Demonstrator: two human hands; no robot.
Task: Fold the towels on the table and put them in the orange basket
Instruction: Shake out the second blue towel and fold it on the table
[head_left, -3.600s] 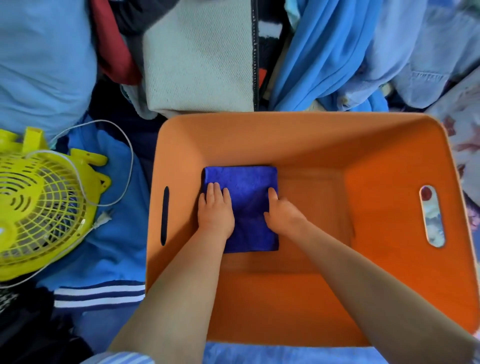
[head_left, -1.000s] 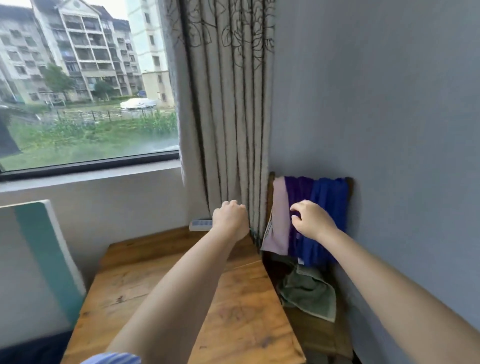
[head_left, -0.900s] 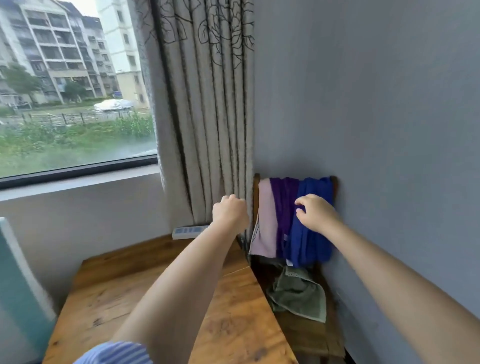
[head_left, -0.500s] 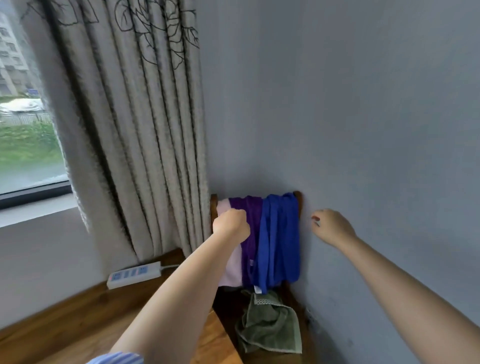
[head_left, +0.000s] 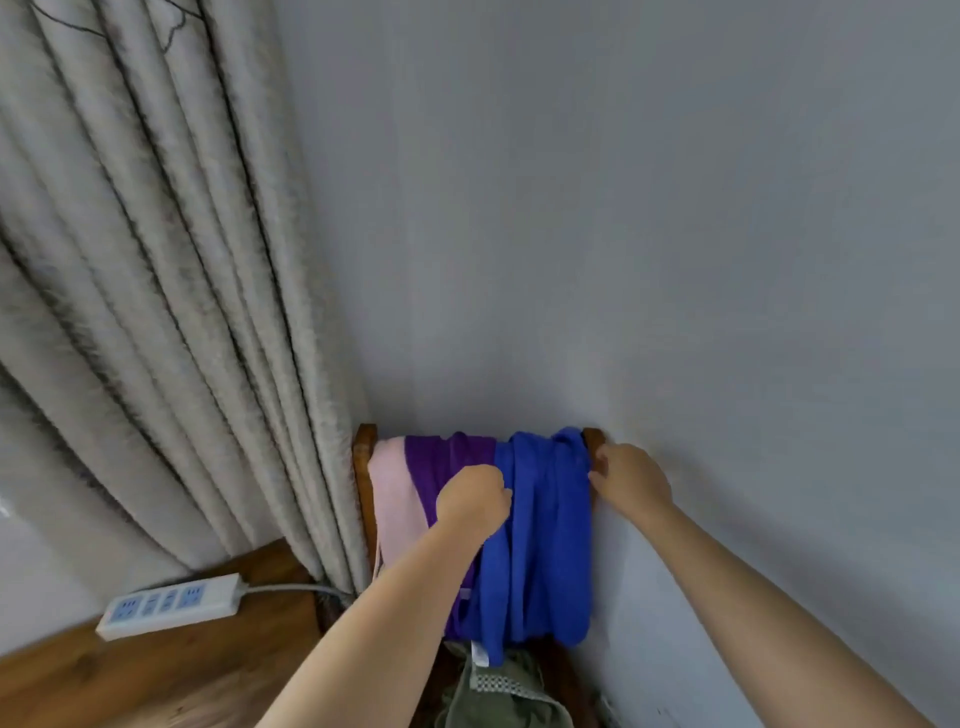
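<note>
The blue towel (head_left: 540, 540) hangs bunched over the wooden chair back (head_left: 364, 457) against the far wall, its long axis vertical, beside a purple towel (head_left: 441, 462) and a pink towel (head_left: 395, 499). The left hand (head_left: 472, 501) grips its left edge in a fist; the right hand (head_left: 631, 480) holds its right edge, fingers hidden. A white tag (head_left: 480, 653) is unreadable; the green towel (head_left: 498, 696) below is cut off

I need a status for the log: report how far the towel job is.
Done: nothing shows here; the basket is out of view. In hand: left hand and right hand grip the blue towel on the chair back. Left: purple towel, pink towel, green towel.
</note>
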